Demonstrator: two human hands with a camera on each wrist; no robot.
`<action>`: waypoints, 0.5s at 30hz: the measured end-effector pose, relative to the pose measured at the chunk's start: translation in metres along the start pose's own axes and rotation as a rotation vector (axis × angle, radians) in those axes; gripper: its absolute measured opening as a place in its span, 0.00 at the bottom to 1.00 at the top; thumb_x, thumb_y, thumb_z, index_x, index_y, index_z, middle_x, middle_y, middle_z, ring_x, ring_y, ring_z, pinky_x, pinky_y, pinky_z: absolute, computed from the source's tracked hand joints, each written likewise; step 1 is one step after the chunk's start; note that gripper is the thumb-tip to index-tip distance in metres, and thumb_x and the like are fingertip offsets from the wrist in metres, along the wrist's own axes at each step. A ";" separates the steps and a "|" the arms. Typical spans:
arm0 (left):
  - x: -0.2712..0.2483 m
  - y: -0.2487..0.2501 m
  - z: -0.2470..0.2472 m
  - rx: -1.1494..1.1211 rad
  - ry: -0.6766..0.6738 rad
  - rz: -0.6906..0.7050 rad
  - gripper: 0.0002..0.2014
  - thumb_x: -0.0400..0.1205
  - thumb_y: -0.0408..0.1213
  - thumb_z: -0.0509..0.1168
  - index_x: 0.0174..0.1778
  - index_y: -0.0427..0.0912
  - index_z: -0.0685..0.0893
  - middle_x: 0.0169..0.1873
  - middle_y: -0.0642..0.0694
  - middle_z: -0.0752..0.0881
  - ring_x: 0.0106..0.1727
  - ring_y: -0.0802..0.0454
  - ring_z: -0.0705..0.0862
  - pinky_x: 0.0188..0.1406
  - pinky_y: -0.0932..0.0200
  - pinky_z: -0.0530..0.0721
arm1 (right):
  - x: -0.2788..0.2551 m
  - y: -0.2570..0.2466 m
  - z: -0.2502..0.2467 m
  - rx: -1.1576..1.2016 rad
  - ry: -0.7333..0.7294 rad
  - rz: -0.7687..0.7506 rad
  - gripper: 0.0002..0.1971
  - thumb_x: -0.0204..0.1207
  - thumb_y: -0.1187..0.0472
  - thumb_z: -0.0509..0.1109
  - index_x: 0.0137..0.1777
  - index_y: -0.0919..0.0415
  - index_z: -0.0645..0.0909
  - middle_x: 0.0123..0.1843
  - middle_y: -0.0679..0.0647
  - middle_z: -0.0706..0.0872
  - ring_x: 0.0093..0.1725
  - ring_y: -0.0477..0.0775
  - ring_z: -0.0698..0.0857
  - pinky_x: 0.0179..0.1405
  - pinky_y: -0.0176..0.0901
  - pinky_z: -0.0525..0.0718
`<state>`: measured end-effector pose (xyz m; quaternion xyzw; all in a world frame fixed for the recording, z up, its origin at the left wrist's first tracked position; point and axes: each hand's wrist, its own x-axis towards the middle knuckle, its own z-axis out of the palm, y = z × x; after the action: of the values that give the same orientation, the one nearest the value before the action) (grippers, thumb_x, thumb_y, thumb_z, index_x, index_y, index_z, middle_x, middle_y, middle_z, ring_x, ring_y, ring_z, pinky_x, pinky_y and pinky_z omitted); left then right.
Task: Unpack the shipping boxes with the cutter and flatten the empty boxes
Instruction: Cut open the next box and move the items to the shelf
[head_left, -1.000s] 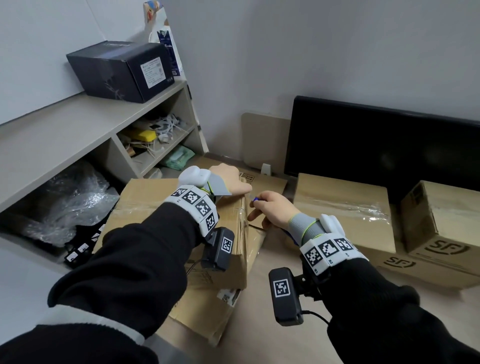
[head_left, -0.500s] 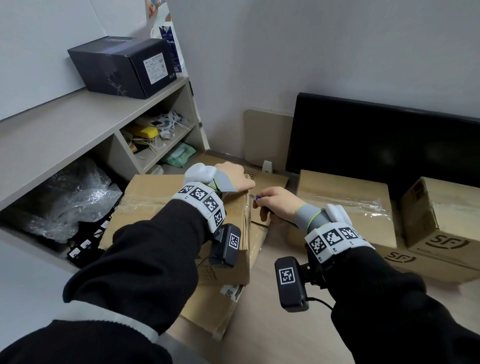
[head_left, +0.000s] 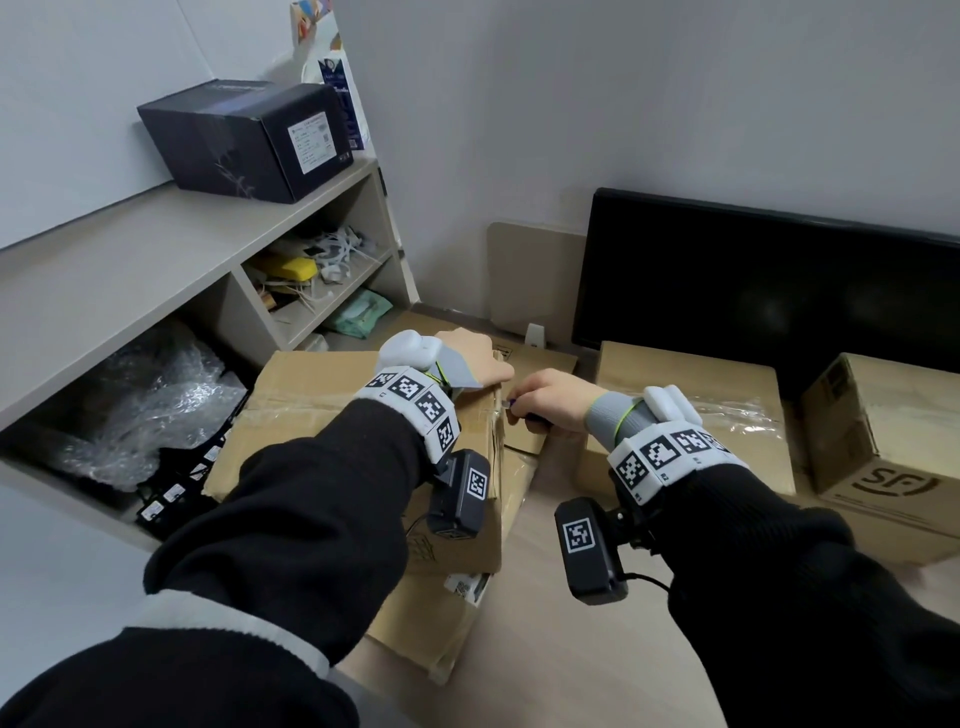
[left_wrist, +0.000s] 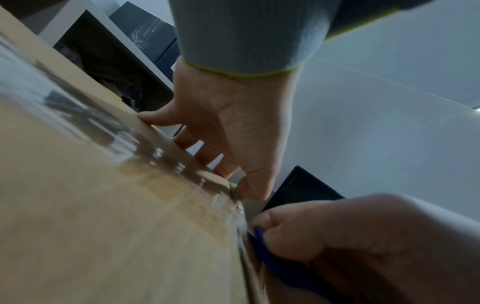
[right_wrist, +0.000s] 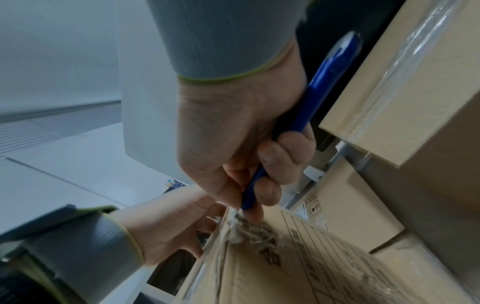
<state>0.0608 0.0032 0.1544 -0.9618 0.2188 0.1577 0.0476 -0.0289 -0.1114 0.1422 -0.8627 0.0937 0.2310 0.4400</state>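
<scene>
A taped cardboard box (head_left: 322, 395) lies at the left on top of other cardboard. My left hand (head_left: 467, 353) rests on its top near the far right corner, fingers laid over the top face (left_wrist: 228, 123). My right hand (head_left: 550, 400) grips a blue cutter (right_wrist: 319, 90) in its fist. The cutter's tip (head_left: 511, 402) sits at the box's upper right edge, against the crumpled clear tape (right_wrist: 236, 222). The blade itself is hidden by fingers and tape.
A flat taped box (head_left: 685, 395) and an SF-marked box (head_left: 883, 441) stand to the right before a black monitor (head_left: 769, 291). Shelves at the left hold a black box (head_left: 249, 140) and bubble wrap (head_left: 156, 405). Flattened cardboard (head_left: 431, 623) lies beneath the box, on a beige table (head_left: 545, 649).
My right hand has moved left with the cutter, bringing its tip up to the box's taped edge. The left hand has stayed on the box top.
</scene>
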 end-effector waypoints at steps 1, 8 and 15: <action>0.000 0.000 0.000 0.002 -0.001 -0.004 0.23 0.78 0.55 0.59 0.58 0.42 0.84 0.44 0.44 0.79 0.44 0.44 0.78 0.42 0.58 0.72 | 0.001 -0.001 0.001 0.007 -0.021 0.002 0.07 0.76 0.65 0.62 0.39 0.61 0.80 0.26 0.56 0.72 0.24 0.53 0.65 0.22 0.37 0.59; 0.003 -0.001 -0.001 0.008 -0.021 -0.010 0.23 0.79 0.55 0.59 0.60 0.42 0.83 0.46 0.43 0.80 0.45 0.43 0.78 0.43 0.57 0.73 | -0.011 -0.002 0.004 -0.022 -0.102 -0.016 0.06 0.78 0.67 0.61 0.44 0.63 0.80 0.24 0.55 0.69 0.17 0.49 0.63 0.14 0.28 0.59; 0.000 0.001 0.000 0.006 -0.022 -0.019 0.22 0.79 0.55 0.58 0.59 0.43 0.83 0.54 0.41 0.84 0.46 0.43 0.77 0.45 0.57 0.71 | -0.024 -0.001 0.009 0.024 -0.211 -0.030 0.06 0.78 0.70 0.59 0.40 0.67 0.75 0.16 0.50 0.68 0.09 0.45 0.62 0.11 0.26 0.58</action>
<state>0.0601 0.0025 0.1546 -0.9619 0.2094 0.1674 0.0544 -0.0525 -0.1044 0.1498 -0.8296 0.0369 0.3129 0.4610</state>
